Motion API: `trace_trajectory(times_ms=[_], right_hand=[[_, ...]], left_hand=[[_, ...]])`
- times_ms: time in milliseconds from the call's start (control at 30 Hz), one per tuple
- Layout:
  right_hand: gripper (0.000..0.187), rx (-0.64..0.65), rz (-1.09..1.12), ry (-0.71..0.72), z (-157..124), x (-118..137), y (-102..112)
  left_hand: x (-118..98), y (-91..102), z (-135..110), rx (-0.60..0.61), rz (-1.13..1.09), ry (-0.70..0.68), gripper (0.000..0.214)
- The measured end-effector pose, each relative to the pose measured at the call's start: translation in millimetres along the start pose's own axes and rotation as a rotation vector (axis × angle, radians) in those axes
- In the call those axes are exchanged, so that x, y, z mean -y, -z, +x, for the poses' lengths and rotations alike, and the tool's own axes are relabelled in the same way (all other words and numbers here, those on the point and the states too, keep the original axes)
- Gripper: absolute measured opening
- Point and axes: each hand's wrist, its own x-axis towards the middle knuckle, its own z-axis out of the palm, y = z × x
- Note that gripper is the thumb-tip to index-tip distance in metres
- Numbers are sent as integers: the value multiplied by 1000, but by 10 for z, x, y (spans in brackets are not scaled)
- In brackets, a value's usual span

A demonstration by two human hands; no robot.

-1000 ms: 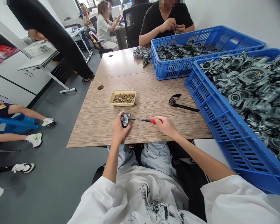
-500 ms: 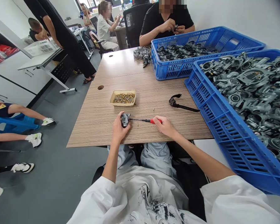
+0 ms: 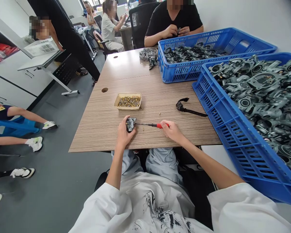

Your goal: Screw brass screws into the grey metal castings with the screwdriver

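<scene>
My left hand grips a small grey metal carburetor body just above the table's front part. In my right hand is a screwdriver with a red and black handle, held level. Its thin shaft points left, and the tip reaches the right side of the carburetor body; whether it sits in a screw is too small to tell. One small brass piece stands on the table under the shaft, and another brass piece lies farther back. Beyond my left hand is a cream tray full of small brass pieces.
A black wristwatch lies right of the tray. Two blue crates, a near crate and a far crate, hold many metal castings along the right. A person in black sits across the table, handling a small part.
My hands, the carburetor body and the screwdriver stay almost in place. Across the table, the person's hands shift slightly. At the left, a bending person's head has turned.
</scene>
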Motion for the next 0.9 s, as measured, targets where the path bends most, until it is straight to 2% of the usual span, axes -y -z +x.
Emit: trace_trajectory(times_ms=[467,567,733,900], right_hand=[[62,45,66,-79,-8,-64,-3],[56,60,2,-24,-11,-26,11],[31,31,-128,47,-14,35,40],[30,22,-84,27,-6,5,40]], left_hand=[[-13,3,-3,5,-2,11,69],[-21,6,-4,1,-3,13,68],[-26,18,-2,-7,-25,12,68],[-12,13,-1,-9,-28,5,68]])
